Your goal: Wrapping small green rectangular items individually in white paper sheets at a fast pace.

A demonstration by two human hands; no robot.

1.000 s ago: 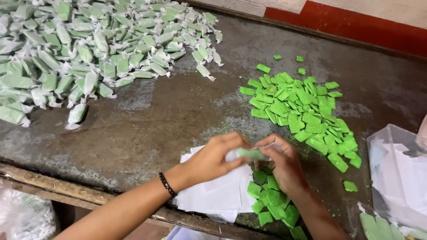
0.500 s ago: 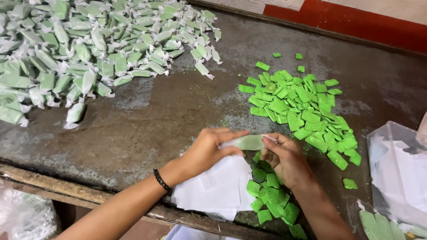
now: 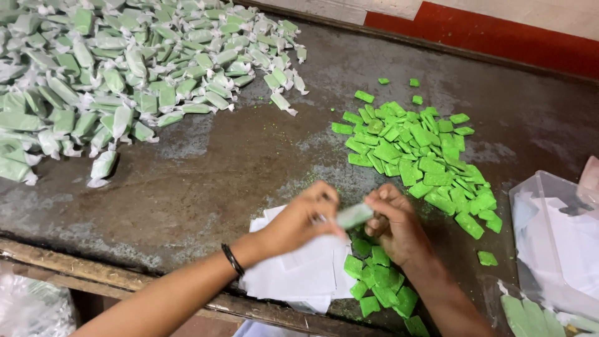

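The unwrapped sweets (image 3: 419,156) at right are bright green; the wrapped sweets (image 3: 125,68) heaped far left show pale green through white wrappers. The paper squares (image 3: 293,274) near centre are plain white, the worn table (image 3: 206,181) mottled grey-brown, the wristband (image 3: 233,259) black.

You are at a small sweet-wrapping workshop. A worn, scuffed grey metal bench (image 3: 206,181) carries a heap of bare green rectangular candy pieces (image 3: 418,156), a large pile of paper-wrapped green candies (image 3: 131,68) and a stack of white square wrapping papers (image 3: 299,274). A clear plastic tub (image 3: 549,237) holds more papers.
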